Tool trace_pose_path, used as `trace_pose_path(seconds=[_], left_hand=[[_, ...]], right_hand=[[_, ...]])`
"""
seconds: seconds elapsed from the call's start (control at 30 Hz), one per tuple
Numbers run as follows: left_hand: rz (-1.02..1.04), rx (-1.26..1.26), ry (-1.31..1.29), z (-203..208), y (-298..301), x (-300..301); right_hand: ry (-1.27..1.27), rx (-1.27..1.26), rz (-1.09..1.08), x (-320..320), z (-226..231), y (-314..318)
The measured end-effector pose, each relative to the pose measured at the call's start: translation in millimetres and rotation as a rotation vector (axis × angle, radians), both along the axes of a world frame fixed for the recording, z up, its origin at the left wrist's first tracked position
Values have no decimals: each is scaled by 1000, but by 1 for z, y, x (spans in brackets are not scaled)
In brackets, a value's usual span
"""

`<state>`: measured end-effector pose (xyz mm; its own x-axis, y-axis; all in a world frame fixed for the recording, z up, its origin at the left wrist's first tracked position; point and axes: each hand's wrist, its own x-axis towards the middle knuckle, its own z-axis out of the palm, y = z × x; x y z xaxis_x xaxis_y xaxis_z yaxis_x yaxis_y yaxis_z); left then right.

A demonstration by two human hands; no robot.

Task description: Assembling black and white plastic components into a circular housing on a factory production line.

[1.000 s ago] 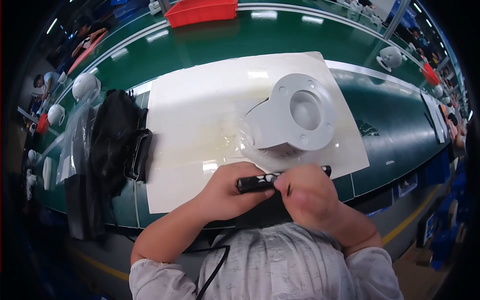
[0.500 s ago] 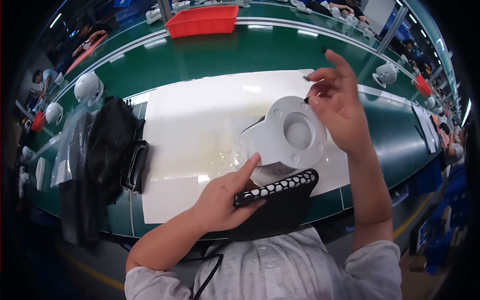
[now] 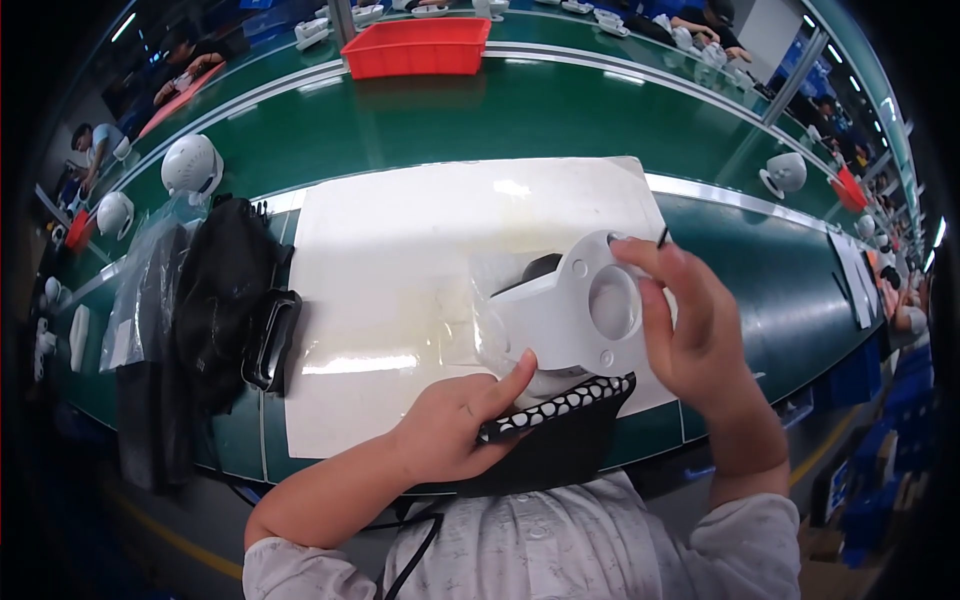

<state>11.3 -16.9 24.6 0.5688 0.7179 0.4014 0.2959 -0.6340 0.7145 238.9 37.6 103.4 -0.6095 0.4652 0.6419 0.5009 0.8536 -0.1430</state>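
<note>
A white plastic housing [image 3: 545, 325] with a round ring-shaped end is held tilted over the white mat [image 3: 380, 240]. The ring has a wide central opening and small round recesses. My left hand [image 3: 455, 425] is closed, its thumb pressing the housing's lower edge. Its other fingers are under a black pad with a white-spotted edge [image 3: 560, 408], which lies below the housing. My right hand [image 3: 695, 330] grips the ring's right side, index fingertip on the upper rim and thumb near the right edge. A dark rounded part [image 3: 542, 266] shows behind the housing, beside clear plastic film [image 3: 490, 290].
Left of the mat lie a black bag [image 3: 230, 290], a black frame-like case [image 3: 270, 340] and plastic-wrapped dark material [image 3: 150, 310]. A red bin [image 3: 415, 50] stands on the far side of the green bench. White dome-shaped units [image 3: 192, 165] stand around, and people work farther off.
My right hand has come down from above the ring onto its right side, with the fingers closing in. The housing has shifted slightly right and nearer to me, and its ring has turned.
</note>
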Motion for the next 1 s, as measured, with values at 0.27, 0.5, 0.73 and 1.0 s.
trace_pose_path(seconds=[0.27, 0.5, 0.73, 1.0], left_hand=[[-10, 16, -19, -4, -2, 3], [-4, 36, -36, -3, -4, 4], [-9, 6, 1, -3, -6, -3], [-2, 21, -15, -7, -7, -10]], right_hand=[[239, -42, -45, 1, -7, -3], [479, -848, 140, -20, 20, 11], [401, -762, 92, -26, 12, 4], [173, -501, 22, -21, 10, -4]])
